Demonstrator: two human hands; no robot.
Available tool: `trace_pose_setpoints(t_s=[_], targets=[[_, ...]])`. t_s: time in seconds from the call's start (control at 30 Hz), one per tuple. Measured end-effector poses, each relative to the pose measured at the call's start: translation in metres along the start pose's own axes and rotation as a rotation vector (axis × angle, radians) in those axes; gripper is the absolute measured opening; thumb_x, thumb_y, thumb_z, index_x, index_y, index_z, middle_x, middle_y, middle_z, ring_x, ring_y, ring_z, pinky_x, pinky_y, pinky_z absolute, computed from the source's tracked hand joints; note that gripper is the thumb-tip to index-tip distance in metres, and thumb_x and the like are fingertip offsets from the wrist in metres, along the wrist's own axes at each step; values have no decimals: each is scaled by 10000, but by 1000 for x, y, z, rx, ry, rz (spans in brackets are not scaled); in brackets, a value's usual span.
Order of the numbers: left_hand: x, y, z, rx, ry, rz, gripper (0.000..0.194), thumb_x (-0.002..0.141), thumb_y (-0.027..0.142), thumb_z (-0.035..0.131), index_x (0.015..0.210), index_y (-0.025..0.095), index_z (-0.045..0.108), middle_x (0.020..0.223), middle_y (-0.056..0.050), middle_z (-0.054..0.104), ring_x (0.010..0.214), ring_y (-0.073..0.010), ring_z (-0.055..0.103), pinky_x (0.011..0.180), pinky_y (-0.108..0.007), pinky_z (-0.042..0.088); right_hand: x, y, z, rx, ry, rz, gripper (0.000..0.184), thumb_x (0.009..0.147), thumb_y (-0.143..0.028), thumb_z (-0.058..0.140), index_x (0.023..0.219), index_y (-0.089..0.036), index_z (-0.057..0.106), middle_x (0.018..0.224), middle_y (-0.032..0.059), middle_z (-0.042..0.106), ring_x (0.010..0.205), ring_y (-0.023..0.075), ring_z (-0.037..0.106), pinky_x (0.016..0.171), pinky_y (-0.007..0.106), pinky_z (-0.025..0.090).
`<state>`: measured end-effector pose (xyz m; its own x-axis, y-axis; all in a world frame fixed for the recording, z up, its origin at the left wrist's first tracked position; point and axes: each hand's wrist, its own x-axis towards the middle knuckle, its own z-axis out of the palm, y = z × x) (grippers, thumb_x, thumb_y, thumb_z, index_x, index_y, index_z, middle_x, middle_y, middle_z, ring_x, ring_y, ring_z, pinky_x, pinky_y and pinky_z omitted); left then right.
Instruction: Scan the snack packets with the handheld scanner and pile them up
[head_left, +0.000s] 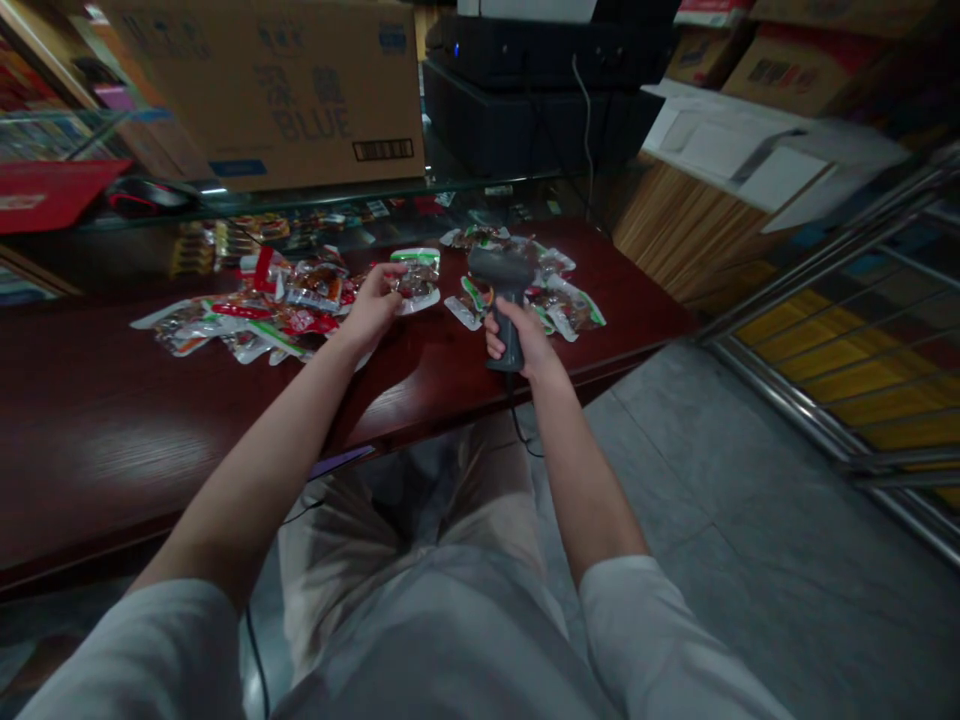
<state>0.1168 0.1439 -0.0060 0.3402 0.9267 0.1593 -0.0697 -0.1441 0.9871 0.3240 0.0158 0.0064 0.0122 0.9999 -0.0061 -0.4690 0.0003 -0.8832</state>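
Note:
My right hand [523, 335] is wrapped around the handle of a dark grey barcode scanner [501, 268], held upright over the table with its cable hanging down. The fingers of my left hand [375, 308] are closed on the left edge of a clear snack packet [418, 285] with a green and white top. To the left of that hand lies a heap of snack packets [289, 310], red, green and clear. Beneath and around the scanner head is another group of packets [570, 305], partly hidden by the scanner and my right hand.
The dark red wooden table [97, 400] runs across the front. Behind it stand a glass shelf with small goods, a large cardboard box [315, 100] and black machines [540, 110]. A computer mouse [152, 196] sits at left. A metal rack [810, 400] stands at right.

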Motion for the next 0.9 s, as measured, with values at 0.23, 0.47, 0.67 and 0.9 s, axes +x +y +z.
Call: trace_pose_setpoints(t_s=[0.23, 0.47, 0.67, 0.9], targets=[[-2, -4, -16, 346, -46, 171, 508, 665, 71, 503, 1150, 209, 559, 1098, -56, 617, 971, -191, 609, 838, -339, 523, 10, 14, 13, -13, -28, 65, 373, 765, -444, 709, 962, -210, 496, 546, -109, 504, 335, 55, 405, 333, 187, 329], [-6, 13, -31, 440, -202, 223, 558, 673, 124, 547, 1229, 168, 584, 1231, -91, 610, 1058, -219, 609, 936, -394, 506, 4, 15, 13, -22, -18, 67, 479, 711, -541, 726, 970, -206, 503, 515, -107, 508, 328, 60, 398, 330, 190, 338], [-10, 21, -32, 442, -317, 197, 647, 661, 141, 583, 1306, 138, 540, 1291, -120, 586, 1104, -236, 604, 955, -394, 501, -2, 16, 13, -15, 7, 42, 452, 758, -547, 686, 989, -215, 486, 516, -118, 487, 318, 55, 373, 326, 188, 308], [-10, 17, -36, 423, -418, 207, 756, 667, 132, 594, 1408, 207, 468, 1369, -97, 545, 1169, -238, 588, 989, -373, 488, -4, 16, 12, -26, -27, 49, 478, 722, -537, 708, 1001, -207, 503, 520, -112, 490, 327, 54, 373, 330, 186, 306]])
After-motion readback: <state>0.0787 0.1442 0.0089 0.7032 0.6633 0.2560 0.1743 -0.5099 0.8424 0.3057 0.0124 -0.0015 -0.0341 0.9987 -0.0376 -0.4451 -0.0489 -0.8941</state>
